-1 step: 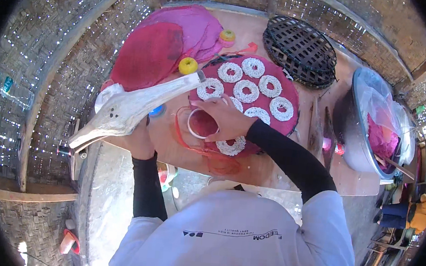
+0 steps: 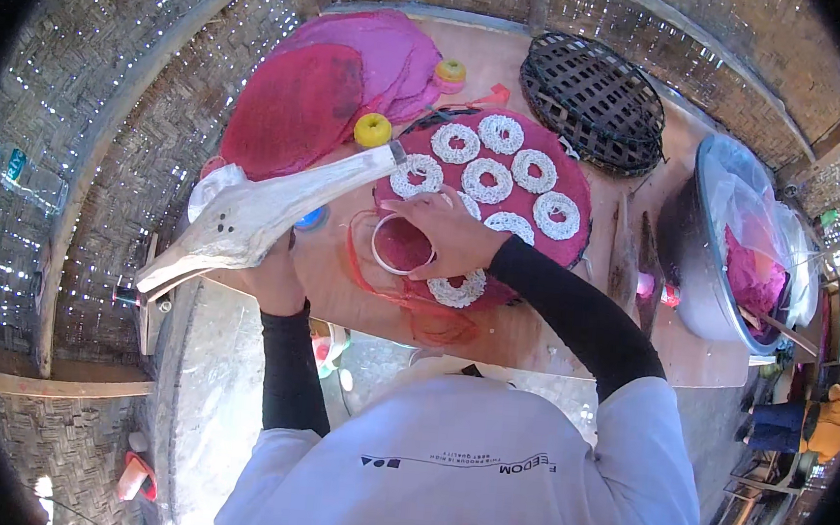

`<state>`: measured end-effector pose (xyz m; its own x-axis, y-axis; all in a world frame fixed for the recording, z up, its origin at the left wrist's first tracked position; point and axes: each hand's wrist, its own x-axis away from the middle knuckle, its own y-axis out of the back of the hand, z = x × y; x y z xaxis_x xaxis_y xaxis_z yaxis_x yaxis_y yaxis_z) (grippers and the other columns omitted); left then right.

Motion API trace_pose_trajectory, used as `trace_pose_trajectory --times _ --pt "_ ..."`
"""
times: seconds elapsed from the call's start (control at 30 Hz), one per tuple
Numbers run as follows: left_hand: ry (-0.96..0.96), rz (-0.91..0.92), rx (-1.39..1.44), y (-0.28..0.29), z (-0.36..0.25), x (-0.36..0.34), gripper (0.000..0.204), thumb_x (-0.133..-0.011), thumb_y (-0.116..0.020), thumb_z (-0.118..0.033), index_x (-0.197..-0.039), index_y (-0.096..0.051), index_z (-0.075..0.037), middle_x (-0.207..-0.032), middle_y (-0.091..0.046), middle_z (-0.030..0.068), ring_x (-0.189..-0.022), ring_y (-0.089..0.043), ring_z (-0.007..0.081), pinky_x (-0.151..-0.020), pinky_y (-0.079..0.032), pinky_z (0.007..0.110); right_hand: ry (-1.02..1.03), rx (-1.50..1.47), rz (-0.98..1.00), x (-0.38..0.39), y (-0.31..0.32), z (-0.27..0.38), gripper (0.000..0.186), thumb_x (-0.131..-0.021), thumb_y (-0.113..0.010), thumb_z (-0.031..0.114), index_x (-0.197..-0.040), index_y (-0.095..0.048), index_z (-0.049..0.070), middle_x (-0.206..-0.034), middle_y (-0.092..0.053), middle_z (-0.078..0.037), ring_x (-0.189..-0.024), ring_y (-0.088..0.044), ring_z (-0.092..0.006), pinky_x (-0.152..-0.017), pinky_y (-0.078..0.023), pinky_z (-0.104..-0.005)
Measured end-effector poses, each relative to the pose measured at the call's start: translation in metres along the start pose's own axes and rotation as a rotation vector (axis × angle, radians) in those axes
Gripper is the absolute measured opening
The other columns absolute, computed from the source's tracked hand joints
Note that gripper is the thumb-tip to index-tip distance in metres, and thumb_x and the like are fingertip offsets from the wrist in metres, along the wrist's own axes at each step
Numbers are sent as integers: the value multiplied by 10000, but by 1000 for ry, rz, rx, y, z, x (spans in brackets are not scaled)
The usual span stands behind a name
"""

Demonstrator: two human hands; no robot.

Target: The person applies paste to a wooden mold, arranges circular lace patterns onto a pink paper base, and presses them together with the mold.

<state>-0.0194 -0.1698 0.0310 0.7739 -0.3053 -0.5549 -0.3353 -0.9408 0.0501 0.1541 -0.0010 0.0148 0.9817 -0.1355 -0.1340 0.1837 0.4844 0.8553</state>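
Note:
A pale wooden tool with a long arm and a metal tip lies diagonally at left, held by my left hand, whose fingers are partly hidden beneath it. My right hand is closed round a white-rimmed cup with a reddish inside, tilted so its opening shows. Several white, lacy rings lie on a round magenta mat beside and under that hand. Loose red strands trail below the cup.
Pink cloths, yellow rolls, black woven baskets and a large tub with pink material share the table. Sticks lie by the tub. A person in a yellow top is at the far right.

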Motion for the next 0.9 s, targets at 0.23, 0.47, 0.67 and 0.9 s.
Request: trace_pose_trajectory --times 0.23,0.47,0.67,0.9 --pt "-41 -82 101 9 15 -8 374 -712 -658 0 -1061 -524 24 -1044 -570 100 -923 -539 203 -829 -421 324 -46 205 -657 45 74 -91 401 -704 -662 246 -1034 -576 34 -976 -605 -153 -882 -581 -296 -775 -458 -367" --pt "92 65 -63 -2 2 -14 381 -749 -629 -16 -1109 -510 24 -1129 -539 115 -965 -525 194 -874 -397 309 -865 495 -208 152 98 -198 228 -803 -458 201 -810 -632 55 -823 -623 -172 -786 -600 -340 -684 -475 -368" --pt "77 37 195 -24 -13 -7 403 -754 -624 6 -1131 -484 31 -1111 -543 121 -982 -519 210 -883 -391 327 -1038 162 -345 122 86 -116 248 -775 -551 313 -859 -633 94 -884 -610 -194 -845 -589 -358 -733 -468 -412" --pt "138 60 237 -35 -13 -4 694 -668 -677 59 -1268 -342 -40 -1210 -446 103 -1055 -474 188 -869 -421 304 -823 38 -668 130 66 -142 190 -826 -517 234 -939 -509 81 -856 -591 -201 -840 -579 -372 -701 -453 -418"
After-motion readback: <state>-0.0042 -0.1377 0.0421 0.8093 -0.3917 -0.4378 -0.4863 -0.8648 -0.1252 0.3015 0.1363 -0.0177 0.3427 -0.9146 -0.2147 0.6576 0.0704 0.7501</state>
